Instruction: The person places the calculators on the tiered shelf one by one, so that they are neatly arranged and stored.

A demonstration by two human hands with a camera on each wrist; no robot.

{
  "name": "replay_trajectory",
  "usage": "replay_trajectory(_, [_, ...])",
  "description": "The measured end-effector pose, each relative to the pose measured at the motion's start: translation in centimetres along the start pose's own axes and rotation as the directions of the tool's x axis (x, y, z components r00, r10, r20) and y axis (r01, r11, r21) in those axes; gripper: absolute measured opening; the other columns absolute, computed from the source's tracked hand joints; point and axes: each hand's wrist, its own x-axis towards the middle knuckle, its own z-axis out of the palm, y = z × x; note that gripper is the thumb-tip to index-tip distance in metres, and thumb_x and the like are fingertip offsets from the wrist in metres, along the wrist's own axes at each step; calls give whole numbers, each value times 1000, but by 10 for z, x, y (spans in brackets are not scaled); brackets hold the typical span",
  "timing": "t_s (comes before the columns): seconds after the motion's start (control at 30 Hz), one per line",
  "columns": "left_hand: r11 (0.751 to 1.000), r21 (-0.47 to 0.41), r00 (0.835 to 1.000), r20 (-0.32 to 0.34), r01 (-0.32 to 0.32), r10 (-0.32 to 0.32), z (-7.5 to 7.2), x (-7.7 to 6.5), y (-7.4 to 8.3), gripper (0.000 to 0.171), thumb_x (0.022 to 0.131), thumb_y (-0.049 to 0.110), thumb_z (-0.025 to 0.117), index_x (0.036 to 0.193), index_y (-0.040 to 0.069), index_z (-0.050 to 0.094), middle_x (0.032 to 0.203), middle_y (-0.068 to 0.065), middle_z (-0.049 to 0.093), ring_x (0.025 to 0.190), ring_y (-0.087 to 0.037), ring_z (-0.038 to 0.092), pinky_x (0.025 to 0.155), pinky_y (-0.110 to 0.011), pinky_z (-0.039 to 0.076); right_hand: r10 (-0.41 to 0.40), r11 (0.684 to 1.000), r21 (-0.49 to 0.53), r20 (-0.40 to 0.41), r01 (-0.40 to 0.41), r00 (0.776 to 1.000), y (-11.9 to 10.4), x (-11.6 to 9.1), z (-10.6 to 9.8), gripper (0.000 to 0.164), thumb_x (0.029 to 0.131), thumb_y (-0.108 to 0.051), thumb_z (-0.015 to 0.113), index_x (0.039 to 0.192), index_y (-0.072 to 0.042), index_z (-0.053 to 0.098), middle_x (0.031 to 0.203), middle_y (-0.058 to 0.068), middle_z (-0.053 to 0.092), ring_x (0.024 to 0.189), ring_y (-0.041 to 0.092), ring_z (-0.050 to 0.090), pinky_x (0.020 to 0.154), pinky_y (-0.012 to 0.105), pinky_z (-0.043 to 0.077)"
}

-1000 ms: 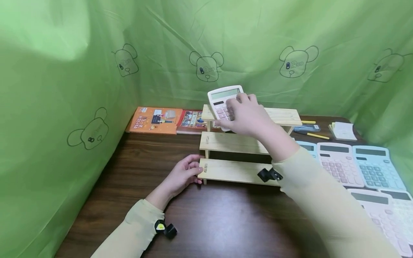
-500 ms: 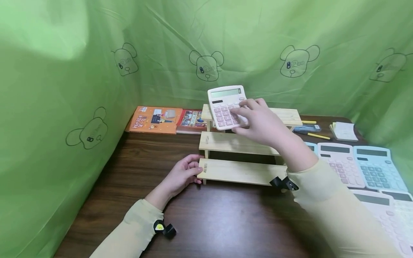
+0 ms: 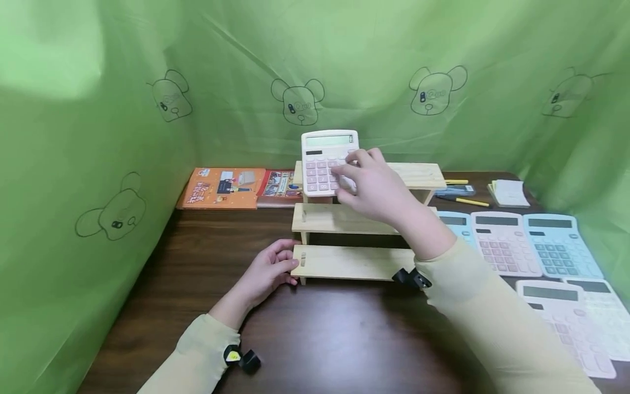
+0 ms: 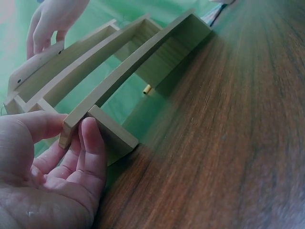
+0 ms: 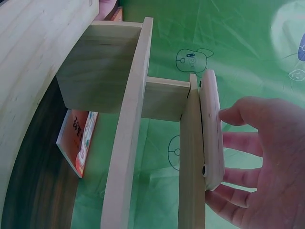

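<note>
A white calculator (image 3: pixel 319 164) with pink keys sits on the left end of the top tier of a wooden three-tier shelf (image 3: pixel 354 261). My right hand (image 3: pixel 376 189) holds the calculator by its right side, fingertips over the keys and edge. Seen from the right wrist, the calculator's back (image 5: pixel 202 124) lies along the top board, with that hand's fingers spread along its outer face. At the shelf's lower left corner my left hand (image 3: pixel 266 271) grips the bottom board. The left wrist view shows its thumb above and fingers (image 4: pixel 93 138) below the board end.
Several pink, blue and white calculators (image 3: pixel 507 243) lie on the right of the dark wooden table (image 3: pixel 315 350). An orange book (image 3: pixel 221 189) is at the back left. Pens (image 3: pixel 472 202) and notepads (image 3: pixel 510 193) lie at the back right. A green curtain (image 3: pixel 354 49) encloses the table.
My right hand has shifted from over the calculator's keys to its right side. The calculator now stands straighter on the top tier. The left hand keeps its hold; the head view has shifted slightly.
</note>
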Motion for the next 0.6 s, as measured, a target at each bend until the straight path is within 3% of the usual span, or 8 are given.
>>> replay_trajectory(0.23, [1000,24,1000,11,-11,11,-3,-2,2,47,94,12,64,136,8,44,99,-18,59,68,-23,62,56,-29,55,27,999,-22,2,-27,1000,-5,1,2,42,89,-39,61,127,-23,65,128,12,51,114,32,41,76,45,50])
replay_trajectory(0.4, [1000,14,1000,17,-11,11,-3,-1,2,45,94,9,63,135,8,44,95,-17,59,64,-25,64,55,-31,56,41,998,-39,-6,-41,999,-10,5,3,41,90,-40,59,124,-20,65,125,14,52,112,35,42,81,47,48])
replay_trajectory(0.6, [1000,7,1000,19,-1,1,-2,-2,1,45,94,8,62,135,8,43,95,-16,60,64,-25,64,56,-32,56,45,998,-41,56,-43,997,-11,8,3,50,85,-42,66,130,-21,60,126,10,47,115,35,38,88,47,44])
